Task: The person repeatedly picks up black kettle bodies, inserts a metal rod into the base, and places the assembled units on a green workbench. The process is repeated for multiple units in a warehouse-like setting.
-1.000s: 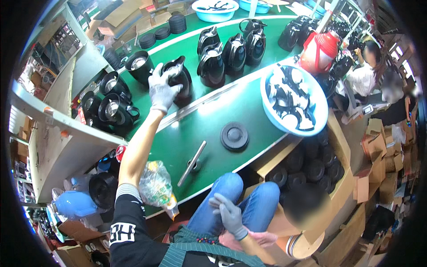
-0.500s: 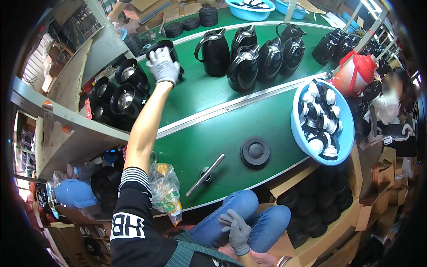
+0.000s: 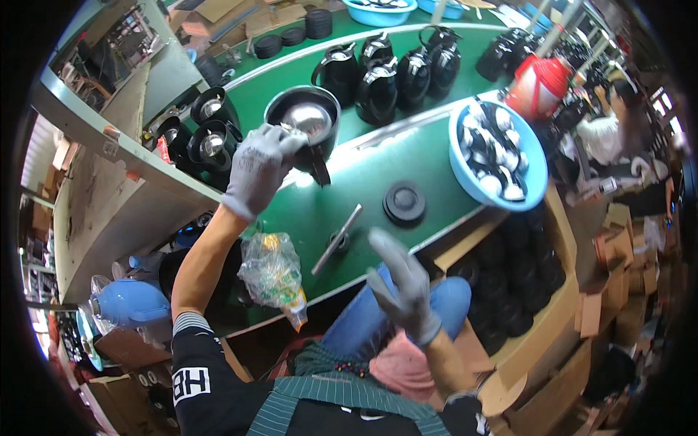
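In my gloved left hand [image 3: 260, 166] is a black jug [image 3: 329, 139], gripped at its rim. It is tilted toward me, so its silvery inside shows, and its handle points down over the green table [image 3: 302, 211]. My gloved right hand [image 3: 404, 285] is raised above my knees with its fingers apart and holds nothing. Between the hands, a metal bar [image 3: 337, 240] sits across a small mount near the table edge. Beside it lies a round black lid-like part [image 3: 404, 203].
Other lidless black jugs [image 3: 211, 143] stand at the left, and several lidded jugs [image 3: 376, 91] at the back. A blue basin [image 3: 536, 174] of black-and-white parts is on the right, near a red jug [image 3: 536, 87]. A plastic bag [image 3: 270, 265] hangs over the near edge above a carton [image 3: 563, 309].
My left hand has brought the jug from the far left toward me and tilted it. My right hand has risen from my lap with its fingers spreading.
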The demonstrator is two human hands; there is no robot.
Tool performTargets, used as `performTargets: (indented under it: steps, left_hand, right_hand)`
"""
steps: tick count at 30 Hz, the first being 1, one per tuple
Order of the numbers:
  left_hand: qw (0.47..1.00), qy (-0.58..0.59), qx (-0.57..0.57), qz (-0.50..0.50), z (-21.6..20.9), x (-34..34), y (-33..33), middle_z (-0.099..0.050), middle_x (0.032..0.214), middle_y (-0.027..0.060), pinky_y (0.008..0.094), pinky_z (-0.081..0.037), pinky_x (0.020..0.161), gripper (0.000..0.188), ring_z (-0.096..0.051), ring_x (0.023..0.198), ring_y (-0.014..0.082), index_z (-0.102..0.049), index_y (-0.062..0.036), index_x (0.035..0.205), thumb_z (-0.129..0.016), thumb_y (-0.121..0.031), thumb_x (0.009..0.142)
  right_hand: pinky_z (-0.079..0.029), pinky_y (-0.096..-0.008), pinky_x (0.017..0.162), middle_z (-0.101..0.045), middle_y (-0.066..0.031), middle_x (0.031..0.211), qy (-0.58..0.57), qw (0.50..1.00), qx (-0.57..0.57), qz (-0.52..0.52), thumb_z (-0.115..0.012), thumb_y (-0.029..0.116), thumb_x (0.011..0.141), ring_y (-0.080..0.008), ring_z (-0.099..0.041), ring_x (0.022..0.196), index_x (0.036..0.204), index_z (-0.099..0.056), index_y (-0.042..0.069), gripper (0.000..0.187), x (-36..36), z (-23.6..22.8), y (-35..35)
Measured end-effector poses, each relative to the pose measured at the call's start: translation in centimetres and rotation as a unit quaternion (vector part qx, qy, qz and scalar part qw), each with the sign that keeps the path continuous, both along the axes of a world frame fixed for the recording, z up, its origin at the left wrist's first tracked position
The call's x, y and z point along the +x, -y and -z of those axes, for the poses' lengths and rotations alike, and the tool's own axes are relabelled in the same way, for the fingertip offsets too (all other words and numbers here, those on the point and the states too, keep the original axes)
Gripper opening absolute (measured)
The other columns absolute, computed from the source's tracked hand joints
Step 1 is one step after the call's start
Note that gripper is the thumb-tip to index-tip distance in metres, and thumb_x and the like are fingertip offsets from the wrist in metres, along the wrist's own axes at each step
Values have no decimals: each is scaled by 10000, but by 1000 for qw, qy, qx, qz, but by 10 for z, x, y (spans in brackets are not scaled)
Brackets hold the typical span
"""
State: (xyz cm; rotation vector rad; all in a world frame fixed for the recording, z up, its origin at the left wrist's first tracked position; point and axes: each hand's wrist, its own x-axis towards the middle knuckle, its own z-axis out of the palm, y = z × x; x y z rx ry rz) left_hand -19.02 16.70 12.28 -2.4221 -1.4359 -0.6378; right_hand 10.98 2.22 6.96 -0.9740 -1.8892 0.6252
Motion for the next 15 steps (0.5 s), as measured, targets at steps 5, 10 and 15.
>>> performTargets:
  steps: [5,10,15]
  left_hand:
    - [986,-8,-53,161,-41,44,113,-701,983,62,427,-579,858,318,-687,990,289,-753,-147,1127,-781,-73,820]
    - [940,82,-111,312,-48,85,176,-734,1133,82,423,-551,988,431,-687,1130,303,-742,-123,1220,-811,-74,797]
    - [767,579,-278,7,58,46,209,-657,1462,129,350,-468,1155,430,-617,1329,200,-584,42,1489,-622,-7,1063]
  right_hand:
    - [-478,-534,1123,-541,-199,1517,163,975,148,28,-794,127,854,-420,-532,1426,1348,-624,67,526,-22,-44,-10]
    - [-524,-479,1114,-619,-214,1461,68,995,55,50,-848,43,812,-410,-602,1385,1097,-648,39,348,20,-20,75]
    - [-541,-432,1102,-643,-233,1464,-161,981,-25,110,-916,32,771,-384,-627,1382,1083,-693,45,383,73,-10,164]
